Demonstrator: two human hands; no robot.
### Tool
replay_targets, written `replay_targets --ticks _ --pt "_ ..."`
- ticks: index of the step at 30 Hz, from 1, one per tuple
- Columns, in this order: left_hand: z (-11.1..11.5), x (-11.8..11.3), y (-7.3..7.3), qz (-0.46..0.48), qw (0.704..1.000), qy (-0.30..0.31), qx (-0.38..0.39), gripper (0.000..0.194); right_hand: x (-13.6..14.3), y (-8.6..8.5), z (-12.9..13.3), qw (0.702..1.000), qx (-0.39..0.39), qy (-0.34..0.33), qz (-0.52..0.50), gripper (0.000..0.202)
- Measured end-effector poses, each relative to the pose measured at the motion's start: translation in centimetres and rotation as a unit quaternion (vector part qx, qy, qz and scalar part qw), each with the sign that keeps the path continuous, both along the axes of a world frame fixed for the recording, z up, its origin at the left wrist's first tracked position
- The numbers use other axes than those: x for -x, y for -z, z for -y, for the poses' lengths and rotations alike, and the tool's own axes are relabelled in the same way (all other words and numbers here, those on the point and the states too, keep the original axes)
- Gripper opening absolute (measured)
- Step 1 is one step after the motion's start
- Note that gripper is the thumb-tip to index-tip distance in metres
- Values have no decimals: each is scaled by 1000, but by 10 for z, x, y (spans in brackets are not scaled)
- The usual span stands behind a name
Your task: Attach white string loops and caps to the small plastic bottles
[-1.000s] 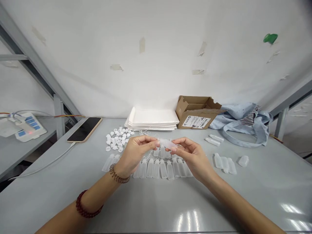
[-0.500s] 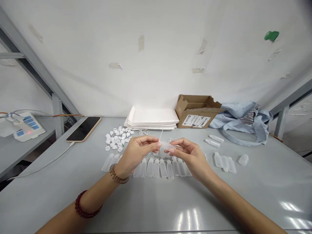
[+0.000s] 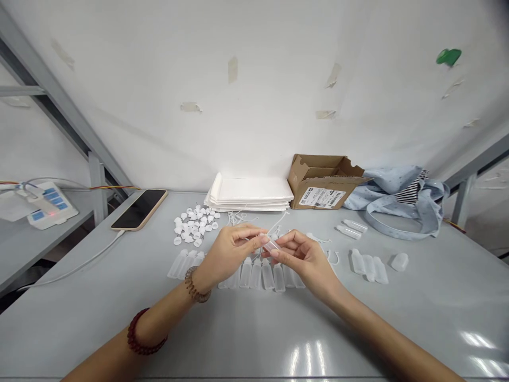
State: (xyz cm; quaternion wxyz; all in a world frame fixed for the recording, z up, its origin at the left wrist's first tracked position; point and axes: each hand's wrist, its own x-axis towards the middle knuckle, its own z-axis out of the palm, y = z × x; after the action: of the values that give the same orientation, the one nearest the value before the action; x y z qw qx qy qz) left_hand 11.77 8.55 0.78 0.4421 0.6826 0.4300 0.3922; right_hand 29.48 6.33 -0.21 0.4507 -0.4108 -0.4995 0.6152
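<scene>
Bench (image 3: 246,334): smooth grey, glossy, light glaring off it. Small bottles (image 3: 256,274): translucent plastic, frosted-looking. Caps (image 3: 195,225): white plastic. Box (image 3: 326,183): matt brown cardboard, paper label (image 3: 323,197). Phone (image 3: 140,209): glossy dark screen. Blue bag (image 3: 397,191): soft creased cloth. Wall (image 3: 254,79): matt, tape scraps.

Our left hand (image 3: 225,252) and right hand (image 3: 312,260) partly hide the bottle (image 3: 272,244); we can't read the small print on the label (image 3: 323,198).

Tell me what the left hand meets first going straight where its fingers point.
Past the small clear bottle it pinches, the left hand would likely meet the right hand first, though depth is hard to judge.
</scene>
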Motion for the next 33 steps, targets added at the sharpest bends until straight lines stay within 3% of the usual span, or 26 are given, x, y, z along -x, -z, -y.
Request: replay_targets --ticks 4,7,11,14,17,20,25,27,30,33 --pt "4 -2 4 -50 986 -28 -154 35 0 2 -2 1000 -10 24 -17 26" --pt "9 -5 7 -82 958 -46 -273 39 0 3 -4 998 -2 41 -42 27" --pt "15 -11 15 -149 927 -35 -343 54 4 4 -2 996 22 53 -69 29" --pt "18 -14 20 -180 916 -34 -357 59 9 4 2 995 26 49 -81 30" --pt "18 -15 18 -175 916 -23 -359 51 12 2 3 997 12 16 -73 32" --pt "15 -10 8 -134 926 -17 -354 44 6 -5 -1 999 -4 -27 -35 31" --pt "15 -1 -11 -43 962 20 -268 56 -4 -20 -14 995 -94 17 20 26" --pt "17 1 -14 -9 970 41 -238 58 -1 -25 -16 995 -92 -36 -11 21" --pt "19 3 -15 17 973 52 -226 61 5 -27 -16 986 -30 -145 -82 19" --pt "14 10 -16 -4 971 40 -234 59 6 -27 -20 986 -16 -145 -82 17"
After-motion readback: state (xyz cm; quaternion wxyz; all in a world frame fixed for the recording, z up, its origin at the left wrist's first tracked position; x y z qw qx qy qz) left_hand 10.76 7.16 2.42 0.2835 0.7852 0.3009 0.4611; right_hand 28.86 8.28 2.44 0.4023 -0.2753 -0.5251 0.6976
